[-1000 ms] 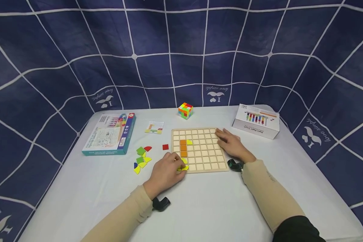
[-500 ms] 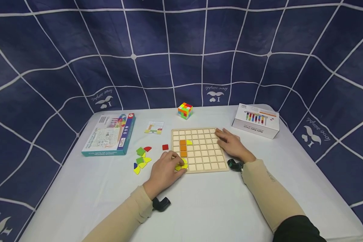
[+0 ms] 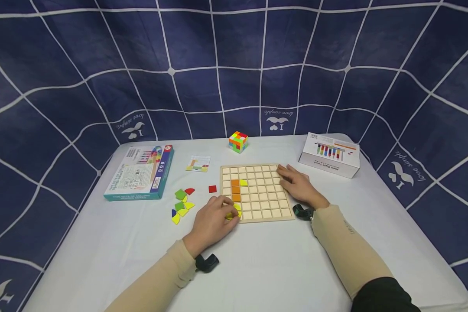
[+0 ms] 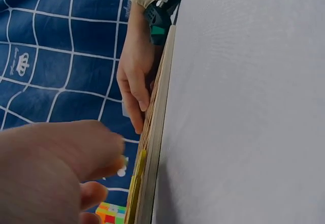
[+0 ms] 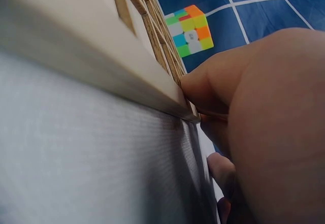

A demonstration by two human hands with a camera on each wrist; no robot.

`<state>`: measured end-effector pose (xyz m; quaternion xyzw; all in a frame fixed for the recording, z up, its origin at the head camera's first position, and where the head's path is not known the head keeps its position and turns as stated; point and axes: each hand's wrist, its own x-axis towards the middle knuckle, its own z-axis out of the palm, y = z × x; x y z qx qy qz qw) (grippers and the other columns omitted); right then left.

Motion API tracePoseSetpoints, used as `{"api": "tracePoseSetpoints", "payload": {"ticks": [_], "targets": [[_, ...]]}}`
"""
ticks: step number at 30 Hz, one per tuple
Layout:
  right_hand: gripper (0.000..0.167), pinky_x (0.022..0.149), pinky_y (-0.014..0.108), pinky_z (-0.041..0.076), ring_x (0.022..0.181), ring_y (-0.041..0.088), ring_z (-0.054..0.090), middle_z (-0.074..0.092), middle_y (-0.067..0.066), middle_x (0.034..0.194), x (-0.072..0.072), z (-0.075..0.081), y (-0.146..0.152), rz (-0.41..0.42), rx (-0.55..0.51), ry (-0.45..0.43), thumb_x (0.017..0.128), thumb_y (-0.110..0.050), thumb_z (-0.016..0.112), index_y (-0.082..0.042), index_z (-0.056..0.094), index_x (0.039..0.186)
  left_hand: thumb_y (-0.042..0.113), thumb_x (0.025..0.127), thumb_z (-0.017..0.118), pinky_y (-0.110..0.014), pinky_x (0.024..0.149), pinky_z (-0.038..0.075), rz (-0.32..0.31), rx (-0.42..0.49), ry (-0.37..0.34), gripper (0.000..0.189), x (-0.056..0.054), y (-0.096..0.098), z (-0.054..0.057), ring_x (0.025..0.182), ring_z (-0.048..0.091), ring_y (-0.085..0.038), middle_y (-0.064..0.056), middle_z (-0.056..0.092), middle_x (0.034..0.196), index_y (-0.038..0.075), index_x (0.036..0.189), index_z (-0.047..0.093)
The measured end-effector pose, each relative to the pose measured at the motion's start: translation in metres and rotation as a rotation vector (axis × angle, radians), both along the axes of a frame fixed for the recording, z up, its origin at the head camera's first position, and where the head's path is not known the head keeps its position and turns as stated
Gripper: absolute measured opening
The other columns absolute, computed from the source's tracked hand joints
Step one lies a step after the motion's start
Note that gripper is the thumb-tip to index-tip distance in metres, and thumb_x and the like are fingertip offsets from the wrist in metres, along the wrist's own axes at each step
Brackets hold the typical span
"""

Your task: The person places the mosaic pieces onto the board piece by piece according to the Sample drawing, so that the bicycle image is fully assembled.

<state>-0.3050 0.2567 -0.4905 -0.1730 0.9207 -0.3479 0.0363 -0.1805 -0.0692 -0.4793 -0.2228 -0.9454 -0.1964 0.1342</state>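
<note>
My left hand point(image 3: 212, 220) hovers at the near left corner of a wooden grid board point(image 3: 263, 198), fingers loosely bent over yellow pieces point(image 3: 238, 207) lying there. Its fingertips partly cover them; in the left wrist view a gap shows between fingers and the yellow pieces point(image 4: 134, 188). Orange tiles point(image 3: 235, 190) stand in a column in the grid, with a yellow tile point(image 3: 243, 183) to their right. My right hand point(image 3: 301, 186) rests along the board's right edge with fingers extended. The right wrist view has its thumb point(image 5: 205, 84) touching the board's rim point(image 5: 167, 94).
Left of the board lie a red square point(image 3: 212, 189) and loose pieces, including a green one point(image 3: 180, 193) and a yellow one point(image 3: 175, 219). A pattern card point(image 3: 198, 164), puzzle cube point(image 3: 238, 142), teal-edged box point(image 3: 138, 173) and white box point(image 3: 329, 156) stand farther back.
The left hand's fingers have drawn back slightly from the yellow pieces, which have shifted left into the corner cells. The right hand stays where it was.
</note>
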Motion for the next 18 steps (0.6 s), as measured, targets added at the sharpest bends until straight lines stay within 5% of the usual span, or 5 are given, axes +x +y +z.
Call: {"api": "tracePoseSetpoints", "payload": {"ticks": [3,12,18], "targets": [[0.051,0.123,0.061,0.005,0.159,0.036,0.015,0.033,0.004,0.167,0.001,0.000,0.000,-0.003,-0.004,0.001,0.107,-0.024,0.050,-0.008,0.046,0.155,0.033,0.091,0.076,-0.024,0.066,0.047,0.073,0.048,-0.017,0.009,0.000,-0.007,0.002,0.098,0.054,-0.012,0.008,0.064,0.114,0.027,0.098,0.078],[0.051,0.123,0.062,0.005,0.158,0.036,0.016,0.034,0.005,0.167,0.000,-0.001,0.001,-0.004,-0.012,0.009,0.107,-0.024,0.052,-0.008,0.046,0.154,0.023,0.097,0.065,-0.050,0.079,0.054,0.514,0.156,-0.119,0.027,-0.014,-0.078,0.018,0.108,0.059,-0.034,-0.015,0.063,0.123,0.010,0.120,0.072],[0.051,0.122,0.062,0.004,0.158,0.036,0.016,0.033,0.005,0.167,0.000,0.000,0.001,-0.002,-0.007,0.008,0.107,-0.024,0.052,-0.008,0.046,0.154,0.025,0.092,0.072,-0.051,0.086,0.053,0.576,0.178,-0.247,0.043,-0.021,-0.108,0.015,0.108,0.062,-0.037,-0.020,0.066,0.122,0.004,0.129,0.067]]}}
